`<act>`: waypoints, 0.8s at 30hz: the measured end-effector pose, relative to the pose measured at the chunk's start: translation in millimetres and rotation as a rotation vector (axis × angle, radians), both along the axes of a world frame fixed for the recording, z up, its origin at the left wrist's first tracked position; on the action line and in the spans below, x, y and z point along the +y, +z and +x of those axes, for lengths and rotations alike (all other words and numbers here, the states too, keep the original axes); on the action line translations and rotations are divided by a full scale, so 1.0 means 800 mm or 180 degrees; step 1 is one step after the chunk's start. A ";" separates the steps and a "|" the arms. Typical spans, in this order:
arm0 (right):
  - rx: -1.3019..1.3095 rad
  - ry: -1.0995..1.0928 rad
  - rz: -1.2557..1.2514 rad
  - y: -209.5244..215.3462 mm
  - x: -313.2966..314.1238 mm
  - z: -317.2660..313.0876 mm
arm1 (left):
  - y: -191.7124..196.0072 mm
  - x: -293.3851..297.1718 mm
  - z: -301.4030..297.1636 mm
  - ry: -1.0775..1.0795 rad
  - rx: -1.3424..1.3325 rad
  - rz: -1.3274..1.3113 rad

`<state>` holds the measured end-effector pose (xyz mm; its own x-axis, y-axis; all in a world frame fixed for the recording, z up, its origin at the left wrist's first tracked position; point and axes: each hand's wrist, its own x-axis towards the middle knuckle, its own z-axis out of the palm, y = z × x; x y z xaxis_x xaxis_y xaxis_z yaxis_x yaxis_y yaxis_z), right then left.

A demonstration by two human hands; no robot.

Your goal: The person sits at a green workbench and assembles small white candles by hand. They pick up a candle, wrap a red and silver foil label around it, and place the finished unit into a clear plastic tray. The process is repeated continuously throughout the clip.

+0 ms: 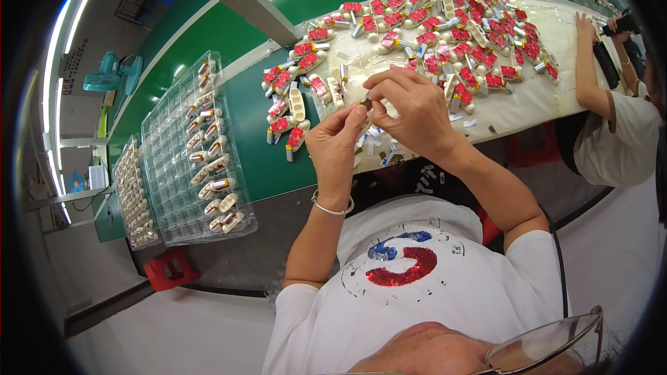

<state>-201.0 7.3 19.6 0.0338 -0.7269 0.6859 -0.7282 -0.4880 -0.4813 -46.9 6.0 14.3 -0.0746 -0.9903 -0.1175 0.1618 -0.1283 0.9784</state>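
My left hand [335, 137] and my right hand [415, 105] meet over the near edge of the work table. Both pinch a small dark piece [367, 103] between thumb and fingertips; its exact kind is too small to make out. Just left of the fingers lie cream-coloured oval pieces with red patches, one of them a red-patched piece [319, 88]. A plain cream shell with round hollows [297, 104] rests near them. White scraps [375, 140] lie scattered below my hands.
A large pile of red-patched pieces [479, 35] spreads to the right. At left stands a clear compartment tray [167, 167], partly filled. Beyond are a second filled tray [132, 194], a teal fan [111, 73] and a red stool [170, 269]. Another person's arm [589, 69] rests at the table's right.
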 end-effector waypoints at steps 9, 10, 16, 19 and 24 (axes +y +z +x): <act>-0.0326 0.0448 0.1143 -0.016 0.006 -0.047 | 0.012 -0.014 0.025 -0.0236 0.0993 0.0897; -0.0247 0.0488 0.1041 -0.017 0.009 -0.044 | 0.011 -0.014 0.027 -0.0316 0.1059 0.0940; -0.2103 0.1258 0.1635 0.003 0.020 -0.015 | 0.002 -0.009 0.026 -0.0711 0.1402 0.1257; -0.2411 0.1454 0.1459 -0.003 0.021 -0.006 | 0.008 -0.002 0.023 -0.0755 0.1377 0.1238; -0.2501 0.1446 0.1101 -0.004 0.017 0.002 | 0.007 0.001 0.025 -0.1055 0.1537 0.0983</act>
<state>-199.8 21.2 16.4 -0.0155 -0.9234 0.3836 0.0849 -0.3835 -0.9196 -27.0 6.8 20.0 -0.4852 -0.8319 -0.2692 0.4768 -0.5098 0.7161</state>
